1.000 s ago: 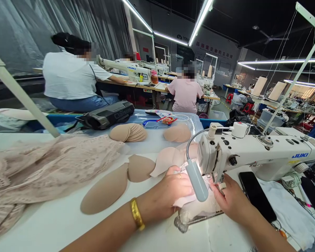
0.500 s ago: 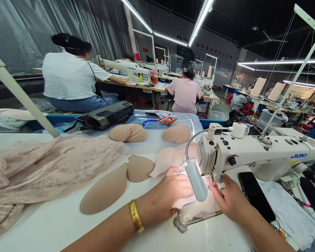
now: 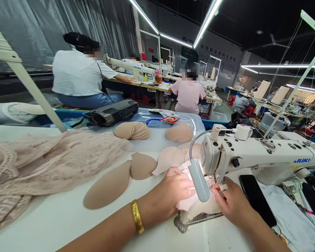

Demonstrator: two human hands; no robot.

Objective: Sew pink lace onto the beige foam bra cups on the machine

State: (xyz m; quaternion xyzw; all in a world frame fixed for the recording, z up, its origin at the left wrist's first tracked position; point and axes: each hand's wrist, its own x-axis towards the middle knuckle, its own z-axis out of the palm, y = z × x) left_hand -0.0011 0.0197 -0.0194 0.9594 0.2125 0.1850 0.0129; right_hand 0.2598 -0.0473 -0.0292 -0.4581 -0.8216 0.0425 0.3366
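Resting the left grip point(image 3: 170, 192) over pale fabric point(image 3: 185, 204) just left of the sewing machine point(image 3: 254, 152)'s needle end, probably to steady it, with the right grip point(image 3: 232, 201) beside that end, fingertips near together; cannot tell whether clamped on cloth in either case. Lit by a lamp point(image 3: 199, 181) bent down there, likely for clear sight. Farther left of the sewing machine, note brown cup pieces point(image 3: 107, 185) and lace point(image 3: 81, 157) on the bench point(image 3: 55, 224), perhaps for easy reach.

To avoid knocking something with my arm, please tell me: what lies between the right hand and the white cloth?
A black smartphone lies between the right hand and the white cloth, as the head view shows.
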